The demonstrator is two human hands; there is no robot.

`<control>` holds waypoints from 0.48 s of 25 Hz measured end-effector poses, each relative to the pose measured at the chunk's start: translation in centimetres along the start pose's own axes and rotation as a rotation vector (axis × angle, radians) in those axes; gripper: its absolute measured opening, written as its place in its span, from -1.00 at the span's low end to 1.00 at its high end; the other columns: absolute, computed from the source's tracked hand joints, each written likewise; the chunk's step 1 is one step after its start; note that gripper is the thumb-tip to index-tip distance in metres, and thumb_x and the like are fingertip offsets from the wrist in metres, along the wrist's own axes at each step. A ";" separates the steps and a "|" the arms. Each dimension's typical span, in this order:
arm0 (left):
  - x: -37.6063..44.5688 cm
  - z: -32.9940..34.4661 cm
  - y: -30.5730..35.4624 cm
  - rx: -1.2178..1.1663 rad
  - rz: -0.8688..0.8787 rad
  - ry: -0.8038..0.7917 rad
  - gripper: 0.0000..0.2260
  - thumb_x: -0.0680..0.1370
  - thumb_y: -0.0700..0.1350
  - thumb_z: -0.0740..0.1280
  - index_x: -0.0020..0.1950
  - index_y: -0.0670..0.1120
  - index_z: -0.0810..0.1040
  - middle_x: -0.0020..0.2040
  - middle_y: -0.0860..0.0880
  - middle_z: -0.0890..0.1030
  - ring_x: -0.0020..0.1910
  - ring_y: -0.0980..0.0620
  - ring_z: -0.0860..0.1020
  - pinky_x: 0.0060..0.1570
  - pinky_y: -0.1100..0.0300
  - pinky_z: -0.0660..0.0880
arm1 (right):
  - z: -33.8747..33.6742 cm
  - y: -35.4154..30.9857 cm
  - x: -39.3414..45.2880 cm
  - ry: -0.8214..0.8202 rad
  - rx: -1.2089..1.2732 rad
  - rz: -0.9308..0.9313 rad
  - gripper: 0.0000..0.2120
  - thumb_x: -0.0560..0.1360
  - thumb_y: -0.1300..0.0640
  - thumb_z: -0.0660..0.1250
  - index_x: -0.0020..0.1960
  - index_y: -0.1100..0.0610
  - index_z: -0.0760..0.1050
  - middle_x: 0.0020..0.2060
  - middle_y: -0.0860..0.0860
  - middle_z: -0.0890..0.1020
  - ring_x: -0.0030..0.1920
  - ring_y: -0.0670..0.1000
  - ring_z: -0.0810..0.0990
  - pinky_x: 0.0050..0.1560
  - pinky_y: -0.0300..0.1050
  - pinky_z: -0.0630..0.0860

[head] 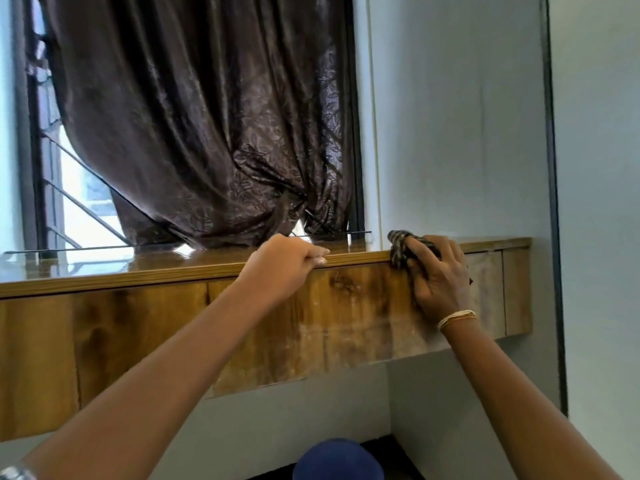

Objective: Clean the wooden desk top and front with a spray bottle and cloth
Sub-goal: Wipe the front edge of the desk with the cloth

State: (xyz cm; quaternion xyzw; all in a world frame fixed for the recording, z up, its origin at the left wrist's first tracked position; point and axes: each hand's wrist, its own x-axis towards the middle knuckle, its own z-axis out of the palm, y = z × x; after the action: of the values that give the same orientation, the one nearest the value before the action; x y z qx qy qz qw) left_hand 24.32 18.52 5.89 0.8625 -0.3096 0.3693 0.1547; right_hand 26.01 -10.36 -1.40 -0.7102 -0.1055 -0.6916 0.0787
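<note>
— Right hand (438,282)?
— Clenched on patterned cloth (403,249), pressed against wooden surface (349,306) front, top edge.
— Left hand (284,268)?
— Beside it, curled gripping same edge; no bottle.

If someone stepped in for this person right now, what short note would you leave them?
Left hand: curled over the desk's front edge, bracing, holding nothing.
Right hand: pressing a dark patterned cloth against the desk front, just under the top edge.
Spray bottle: not clearly in view; a blue rounded thing sits at the bottom, unidentifiable.
Done: the desk top looks glossy.
Left: pale streaks show on the front panels, especially towards the right end.
</note>
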 end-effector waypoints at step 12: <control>3.6 2.8 5.7 -0.036 0.079 -0.110 -0.74 0.62 0.01 0.26 0.28 0.12 0.59 0.22 -0.04 0.63 0.21 -0.09 0.56 0.22 0.01 0.49 | 0.2 -2.3 -2.5 0.134 0.107 0.651 -0.55 0.63 0.03 0.10 0.52 -0.02 0.25 0.55 0.09 0.20 0.54 0.15 0.17 0.50 0.17 0.17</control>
State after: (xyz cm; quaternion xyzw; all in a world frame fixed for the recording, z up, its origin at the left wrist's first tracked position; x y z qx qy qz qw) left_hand 24.12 11.27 6.86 0.8657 -0.3580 0.3214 0.1381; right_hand 25.58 -8.23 -4.02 -0.6545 0.0961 -0.6688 0.3393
